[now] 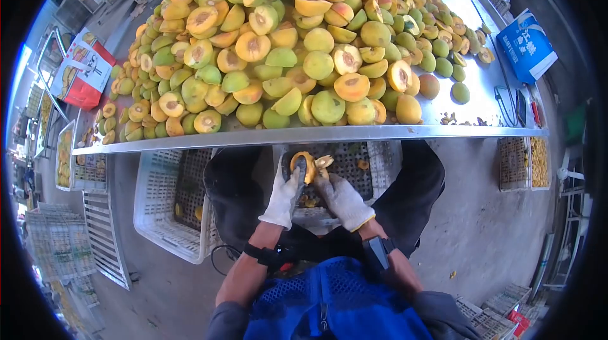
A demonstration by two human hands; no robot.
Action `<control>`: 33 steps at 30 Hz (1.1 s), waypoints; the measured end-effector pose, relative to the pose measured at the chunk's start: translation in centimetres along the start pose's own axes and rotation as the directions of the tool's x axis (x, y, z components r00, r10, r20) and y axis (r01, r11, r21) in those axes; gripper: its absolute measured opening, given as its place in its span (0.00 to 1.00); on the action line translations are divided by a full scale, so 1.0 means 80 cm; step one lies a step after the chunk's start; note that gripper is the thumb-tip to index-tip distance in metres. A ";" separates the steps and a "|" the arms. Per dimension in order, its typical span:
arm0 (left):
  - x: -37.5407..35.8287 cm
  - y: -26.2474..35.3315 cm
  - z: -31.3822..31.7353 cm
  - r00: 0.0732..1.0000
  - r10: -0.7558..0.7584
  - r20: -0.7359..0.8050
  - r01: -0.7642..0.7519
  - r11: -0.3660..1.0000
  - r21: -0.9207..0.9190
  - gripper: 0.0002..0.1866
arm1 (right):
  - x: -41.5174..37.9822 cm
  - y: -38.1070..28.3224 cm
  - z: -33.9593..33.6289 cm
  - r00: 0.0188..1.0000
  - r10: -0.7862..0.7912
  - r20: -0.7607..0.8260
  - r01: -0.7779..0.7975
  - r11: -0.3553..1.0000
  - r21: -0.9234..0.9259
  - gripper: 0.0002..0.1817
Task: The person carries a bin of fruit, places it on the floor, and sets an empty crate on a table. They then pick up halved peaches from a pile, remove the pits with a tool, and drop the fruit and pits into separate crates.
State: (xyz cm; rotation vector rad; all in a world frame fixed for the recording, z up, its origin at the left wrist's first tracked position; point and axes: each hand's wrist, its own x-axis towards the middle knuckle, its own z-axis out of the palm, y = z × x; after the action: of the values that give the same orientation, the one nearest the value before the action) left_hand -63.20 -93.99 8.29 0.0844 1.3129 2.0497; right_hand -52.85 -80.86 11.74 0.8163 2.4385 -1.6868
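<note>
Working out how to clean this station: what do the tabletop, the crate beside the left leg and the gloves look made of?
Tabletop: probably stainless steel, smooth, throwing bright glare.
Crate: likely white plastic, semi-matte, with a moulded grid of holes.
Gloves: matte knitted fabric, perhaps cotton; the dark fingers may be coated or stained.

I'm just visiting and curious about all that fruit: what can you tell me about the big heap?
The heap lies on the metal table, many layers deep and thinning to loose fruits at the right. Its colours run from green to yellow and orange, a few with a reddish blush. Many are halves, some showing orange flesh and brownish centres; others look whole. Its near side almost reaches the table's front edge.
</note>
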 end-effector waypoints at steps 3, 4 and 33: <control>-0.004 0.002 -0.003 0.987 -0.121 -0.102 0.116 0.992 -0.058 0.24 | 0.006 0.031 0.008 0.970 -0.135 -0.204 0.145 0.989 0.037 0.22; -0.001 -0.001 -0.007 0.992 -0.099 -0.076 0.094 0.994 -0.059 0.24 | 0.001 0.016 -0.002 0.989 -0.048 -0.137 0.072 0.983 0.171 0.21; 0.006 -0.023 -0.005 0.997 0.036 -0.070 -0.042 0.995 -0.086 0.24 | -0.016 -0.035 0.026 0.996 0.057 -0.066 -0.060 0.997 -0.045 0.19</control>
State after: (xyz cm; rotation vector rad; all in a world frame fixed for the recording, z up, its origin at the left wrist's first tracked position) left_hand -62.75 -93.59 6.42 0.0010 1.2697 2.1567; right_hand -53.56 -83.94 13.72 0.9412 2.4594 -1.6019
